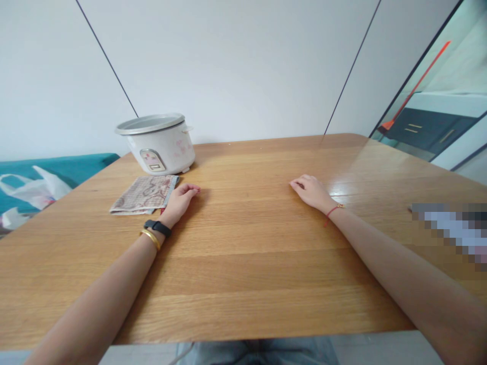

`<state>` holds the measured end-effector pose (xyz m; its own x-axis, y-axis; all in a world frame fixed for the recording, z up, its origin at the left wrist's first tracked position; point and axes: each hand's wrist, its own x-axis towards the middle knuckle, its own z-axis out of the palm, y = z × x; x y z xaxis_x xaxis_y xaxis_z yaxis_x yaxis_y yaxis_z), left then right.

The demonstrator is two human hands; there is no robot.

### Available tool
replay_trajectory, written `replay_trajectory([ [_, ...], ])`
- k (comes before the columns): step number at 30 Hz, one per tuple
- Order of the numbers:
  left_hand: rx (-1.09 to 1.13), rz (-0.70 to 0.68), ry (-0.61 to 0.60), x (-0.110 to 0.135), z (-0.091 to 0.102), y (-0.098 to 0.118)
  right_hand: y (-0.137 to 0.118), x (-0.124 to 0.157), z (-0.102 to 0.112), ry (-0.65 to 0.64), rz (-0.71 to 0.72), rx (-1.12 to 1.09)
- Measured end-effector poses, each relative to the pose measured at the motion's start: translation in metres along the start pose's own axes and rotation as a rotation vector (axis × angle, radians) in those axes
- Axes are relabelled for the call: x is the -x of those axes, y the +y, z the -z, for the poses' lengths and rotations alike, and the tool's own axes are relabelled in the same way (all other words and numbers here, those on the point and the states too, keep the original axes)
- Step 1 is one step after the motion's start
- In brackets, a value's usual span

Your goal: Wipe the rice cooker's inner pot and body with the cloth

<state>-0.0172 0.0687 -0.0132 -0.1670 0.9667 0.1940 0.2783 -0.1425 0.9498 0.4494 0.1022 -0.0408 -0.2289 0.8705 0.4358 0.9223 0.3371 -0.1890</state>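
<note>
My left hand (180,202) rests on the wooden table, its fingers loosely curled in with nothing seen in them. It lies just right of a folded patterned cloth (142,195), by the cloth's right edge. Behind that cloth stands a white rice cooker (163,149) with a control panel on its front; its wide grey rim shows at the top, and the inside is hidden from this angle. Apart from these, my right hand (311,191) lies on the table right of the middle, loosely closed, with no object visible in it.
The wooden table (243,274) meets a white panelled wall (243,66) at the back. A pixelated patch (456,228) covers something at the right edge. To the left, a white plastic bag (38,187) sits on a teal seat. An orange-handled tool (422,81) leans beyond a doorway.
</note>
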Motion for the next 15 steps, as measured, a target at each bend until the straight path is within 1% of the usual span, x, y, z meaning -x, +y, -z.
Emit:
replay_trajectory([
  [7,-0.002,-0.001,0.006,-0.0001,-0.0005,-0.0002,-0.0005,-0.0003,0.0008,-0.014,-0.011,-0.008],
  [15,-0.006,0.0,0.006,0.0002,0.0002,0.0008,-0.0015,0.0004,0.0011,0.003,-0.003,-0.002],
])
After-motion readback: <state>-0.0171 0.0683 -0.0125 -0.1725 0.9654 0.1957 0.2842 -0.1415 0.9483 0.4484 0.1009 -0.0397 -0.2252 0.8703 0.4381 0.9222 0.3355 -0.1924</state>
